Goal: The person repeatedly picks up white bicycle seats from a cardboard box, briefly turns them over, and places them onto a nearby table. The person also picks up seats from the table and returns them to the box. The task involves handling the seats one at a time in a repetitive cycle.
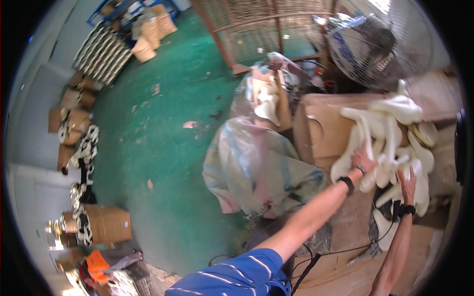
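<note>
Cream-white moulded pieces (377,123) with long rounded prongs lie heaped on brown cardboard at the right. My left hand (363,160) reaches into the near left of the heap, its fingers closed round a prong of one piece. Further right, my right hand (408,183) has its thumb and fingers on either side of another white piece (418,170). The hands are apart, and pieces lie between them. Dark bands circle both wrists. Exactly where the held pieces end among the others is hidden.
A translucent woven plastic sack (252,165) slumps left of the cardboard (323,130). Beyond stand a box of white pieces (266,101), a large wire-guarded fan (375,47) and a rusty mesh cage (274,29). A thin black cable (353,248) crosses near my arms. Cartons (106,224) line the left wall.
</note>
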`<state>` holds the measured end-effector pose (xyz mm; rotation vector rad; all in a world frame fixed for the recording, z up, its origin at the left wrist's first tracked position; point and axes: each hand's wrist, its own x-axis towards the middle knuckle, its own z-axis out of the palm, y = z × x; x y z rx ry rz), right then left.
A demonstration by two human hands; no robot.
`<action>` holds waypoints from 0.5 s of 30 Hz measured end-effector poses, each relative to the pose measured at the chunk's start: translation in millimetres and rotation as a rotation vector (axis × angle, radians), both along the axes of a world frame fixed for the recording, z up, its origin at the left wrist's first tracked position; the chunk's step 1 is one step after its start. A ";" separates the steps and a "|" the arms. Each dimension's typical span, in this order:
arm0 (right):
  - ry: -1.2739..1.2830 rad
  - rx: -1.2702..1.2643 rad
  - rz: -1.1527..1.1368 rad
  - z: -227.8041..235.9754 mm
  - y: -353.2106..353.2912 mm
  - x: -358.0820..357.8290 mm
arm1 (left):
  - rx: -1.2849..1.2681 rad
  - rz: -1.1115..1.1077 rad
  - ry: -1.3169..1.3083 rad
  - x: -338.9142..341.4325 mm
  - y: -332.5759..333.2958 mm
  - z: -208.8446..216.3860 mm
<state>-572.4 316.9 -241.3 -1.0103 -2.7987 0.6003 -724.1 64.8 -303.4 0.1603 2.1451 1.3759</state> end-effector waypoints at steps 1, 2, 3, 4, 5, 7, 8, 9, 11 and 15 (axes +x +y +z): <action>-0.096 0.110 -0.009 -12.6 -4.0 -14.3 | -0.007 -0.006 -0.008 4.6 -2.7 3.0; -0.087 0.077 -0.030 -19.2 -25.3 -28.4 | -0.016 -0.002 -0.045 8.8 -9.8 8.9; -0.098 0.092 -0.033 -22.7 -43.9 -38.7 | 0.013 -0.021 -0.081 11.7 -15.7 17.9; -0.101 0.112 -0.035 -22.5 -59.6 -48.6 | 0.002 -0.020 -0.064 15.1 -15.9 20.2; -0.104 0.133 -0.043 -23.3 -68.5 -55.4 | -0.008 -0.025 -0.049 17.5 -13.7 19.9; -0.100 0.136 0.000 -39.4 -80.4 -65.7 | -0.022 -0.017 -0.046 16.3 -7.7 11.2; -0.098 0.073 -0.007 -46.5 -79.1 -69.0 | -0.025 -0.022 -0.049 14.1 -0.5 6.7; -0.092 0.009 0.000 -55.7 -78.3 -75.3 | -0.025 0.015 0.035 6.5 2.4 -1.9; 0.012 -0.104 0.194 -76.0 -75.1 -93.8 | -0.003 0.097 0.188 -2.4 -0.9 -28.9; 0.427 -0.118 0.175 -74.3 -70.4 -6.4 | 0.236 -0.139 0.068 42.7 0.5 23.2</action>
